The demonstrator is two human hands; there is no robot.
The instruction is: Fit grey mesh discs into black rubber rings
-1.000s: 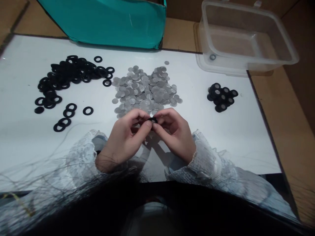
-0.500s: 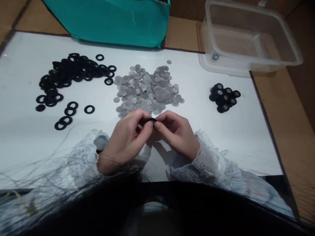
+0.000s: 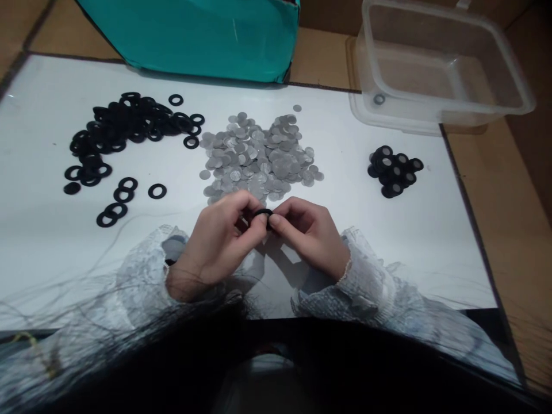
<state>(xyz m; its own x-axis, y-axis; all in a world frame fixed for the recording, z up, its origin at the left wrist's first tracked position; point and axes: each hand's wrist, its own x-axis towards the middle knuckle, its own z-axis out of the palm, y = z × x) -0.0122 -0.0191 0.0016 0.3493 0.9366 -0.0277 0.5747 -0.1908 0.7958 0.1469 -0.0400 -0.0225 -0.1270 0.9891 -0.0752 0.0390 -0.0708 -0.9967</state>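
Between my two hands a black ring [image 3: 264, 212] is pinched, thumbs at its near side, above the white board. My left hand [image 3: 219, 238] is closed on its left part and my right hand [image 3: 308, 236] grips its right edge. Fingers cover much of the ring, so I cannot tell if a disc sits in it. Just beyond my fingertips spreads a pile of silvery discs [image 3: 259, 155]. A heap of black rings [image 3: 133, 121] lies to the left, with several loose rings nearer me. On the right is a cluster of black rings with grey centres [image 3: 394, 171].
A teal box [image 3: 207, 40] stands at the back of the white board [image 3: 366, 241]. At the back right, a clear plastic tub [image 3: 444, 69] rests over a lid-like rim, with a small ring-shaped piece [image 3: 379, 99] near its corner. Brown cardboard surrounds the board.
Both hands keep their pinch on the ring. The left thumb and wrist have shifted slightly; the whole view has moved a little. The piles look the same.
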